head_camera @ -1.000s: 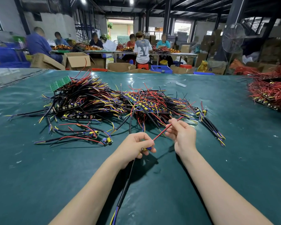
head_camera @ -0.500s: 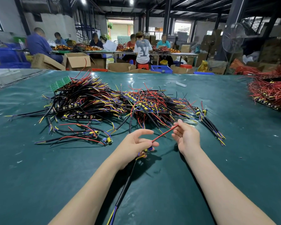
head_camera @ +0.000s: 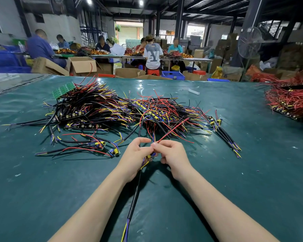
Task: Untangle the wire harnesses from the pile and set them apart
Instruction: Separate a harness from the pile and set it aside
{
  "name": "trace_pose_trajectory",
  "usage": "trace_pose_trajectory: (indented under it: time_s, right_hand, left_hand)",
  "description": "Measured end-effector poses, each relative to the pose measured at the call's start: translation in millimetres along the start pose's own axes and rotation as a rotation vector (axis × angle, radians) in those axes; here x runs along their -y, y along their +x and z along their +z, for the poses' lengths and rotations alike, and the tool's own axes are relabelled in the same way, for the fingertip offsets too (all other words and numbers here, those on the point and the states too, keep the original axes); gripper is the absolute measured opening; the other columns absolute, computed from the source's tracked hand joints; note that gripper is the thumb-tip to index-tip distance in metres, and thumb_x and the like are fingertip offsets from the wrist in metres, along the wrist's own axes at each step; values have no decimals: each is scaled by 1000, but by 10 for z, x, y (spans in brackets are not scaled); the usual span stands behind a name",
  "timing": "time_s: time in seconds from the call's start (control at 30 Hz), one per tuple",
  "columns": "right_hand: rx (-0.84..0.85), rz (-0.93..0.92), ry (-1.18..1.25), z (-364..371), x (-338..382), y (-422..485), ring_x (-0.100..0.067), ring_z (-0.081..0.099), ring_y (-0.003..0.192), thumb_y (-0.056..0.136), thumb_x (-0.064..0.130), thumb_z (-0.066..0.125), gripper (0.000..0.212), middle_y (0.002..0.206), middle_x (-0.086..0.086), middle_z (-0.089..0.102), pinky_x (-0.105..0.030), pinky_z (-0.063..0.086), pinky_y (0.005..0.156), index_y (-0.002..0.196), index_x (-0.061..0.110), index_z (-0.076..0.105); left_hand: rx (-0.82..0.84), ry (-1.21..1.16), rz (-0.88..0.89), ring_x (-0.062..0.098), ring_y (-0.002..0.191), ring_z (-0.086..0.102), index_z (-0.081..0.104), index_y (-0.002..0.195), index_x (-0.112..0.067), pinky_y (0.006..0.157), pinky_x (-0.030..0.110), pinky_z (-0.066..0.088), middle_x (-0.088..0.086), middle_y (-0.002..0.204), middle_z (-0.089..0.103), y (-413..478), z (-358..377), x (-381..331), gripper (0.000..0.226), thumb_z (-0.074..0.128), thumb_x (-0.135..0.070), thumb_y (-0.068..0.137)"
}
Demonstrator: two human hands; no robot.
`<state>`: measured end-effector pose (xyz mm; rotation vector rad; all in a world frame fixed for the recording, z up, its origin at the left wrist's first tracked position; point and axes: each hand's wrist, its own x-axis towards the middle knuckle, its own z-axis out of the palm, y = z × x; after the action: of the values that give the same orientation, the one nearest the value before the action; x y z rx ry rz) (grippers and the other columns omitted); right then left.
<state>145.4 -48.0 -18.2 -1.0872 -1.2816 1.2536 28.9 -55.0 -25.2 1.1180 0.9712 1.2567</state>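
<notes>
Green surface (head_camera: pixel 42 189) fills my view, and the pile (head_camera: pixel 112 109) sprawls centre-left, just above my hands. My left hand (head_camera: pixel 136 154) grips a black harness (head_camera: pixel 135 194) trailing to the bottom edge. Touching it, my right hand (head_camera: pixel 173 156) pinches a red wire (head_camera: pixel 173 130) angled toward upper right.

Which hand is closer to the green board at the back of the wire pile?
Left. The left hand, holding a black cable, is nearer us and to the right of the green board, across the pile. The right hand, pinching a red wire, sits farther right.
</notes>
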Motion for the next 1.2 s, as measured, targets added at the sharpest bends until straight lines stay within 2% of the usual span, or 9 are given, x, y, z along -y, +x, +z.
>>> trace_pose_trajectory:
  time_s: [0.17, 0.33, 0.43, 0.57, 0.67, 0.83, 0.97, 1.07, 1.2]
  right_hand:
    - [-57, 18, 64, -55, 14, 34, -2, 33, 38, 86, 9, 59, 29, 41, 9, 40, -13, 25, 38, 58, 11, 56]
    - [-9, -23, 5, -118, 11, 53, -14, 44, 54, 88, 11, 57, 25, 61, -8, 47, -15, 33, 42, 63, 10, 56]
    - [46, -42, -13, -127, 46, 59, -14, 52, 52, 87, 6, 58, 23, 63, -9, 53, -16, 39, 45, 65, 9, 56]
    - [68, -10, 55, -133, 66, 65, -8, 52, 47, 87, 5, 58, 24, 53, 1, 56, -17, 41, 47, 63, 9, 57]
    - [51, 24, 153, -128, 61, 75, -10, 51, 45, 87, 4, 57, 25, 57, -7, 50, -17, 41, 47, 63, 7, 56]
    - [-111, -8, 203, -194, 31, 144, -6, 47, 49, 85, 1, 60, 26, 51, 2, 51, -15, 44, 44, 60, 8, 60]
    - [-241, -35, 264, -327, 32, 204, -2, 50, 44, 83, -2, 61, 23, 45, 8, 53, -16, 48, 45, 63, 9, 60]
    - [-311, -15, 378, -431, 45, 247, 0, 56, 43, 82, -5, 60, 21, 46, 7, 59, -15, 49, 45, 68, 9, 60]
    - [-346, 72, 512, -504, 67, 277, -2, 51, 34, 90, 7, 55, 23, 42, 3, 58, -13, 44, 37, 67, 7, 59]
  left_hand:
    - [46, 30, -45, 8, 53, 60, 61, 80, -8, 51, 16, 49, 5, 63, 64, 2, 17, 1, 14, 56, 4, 86]
    - [43, 33, -36, 6, 56, 63, 68, 77, -9, 51, 16, 49, 0, 64, 69, -9, -5, 2, 15, 58, -3, 87]
    - [36, -14, -20, 7, 59, 66, 69, 74, -10, 54, 17, 52, 1, 66, 71, -18, -6, 0, 21, 55, -1, 87]
    - [52, -27, -11, 7, 62, 66, 69, 78, -8, 55, 17, 52, 3, 71, 73, -31, 0, -8, 18, 55, -2, 87]
    - [44, -25, -1, 7, 59, 65, 71, 74, -10, 54, 17, 51, 3, 69, 72, -28, 7, -16, 21, 55, -3, 87]
    - [23, 3, -28, 7, 50, 62, 66, 73, -6, 50, 16, 50, 3, 60, 69, -43, 52, -17, 17, 56, -2, 86]
    - [93, 58, -65, 6, 52, 63, 66, 74, -7, 51, 16, 50, 2, 59, 69, -66, 30, -36, 16, 56, -2, 87]
    - [153, 84, -79, 6, 51, 62, 66, 77, -6, 51, 16, 50, 2, 60, 69, -79, 20, -46, 14, 56, -1, 86]
    - [207, 113, -82, 6, 51, 61, 71, 70, -12, 53, 16, 49, 2, 62, 70, -92, 5, -59, 23, 58, -2, 85]
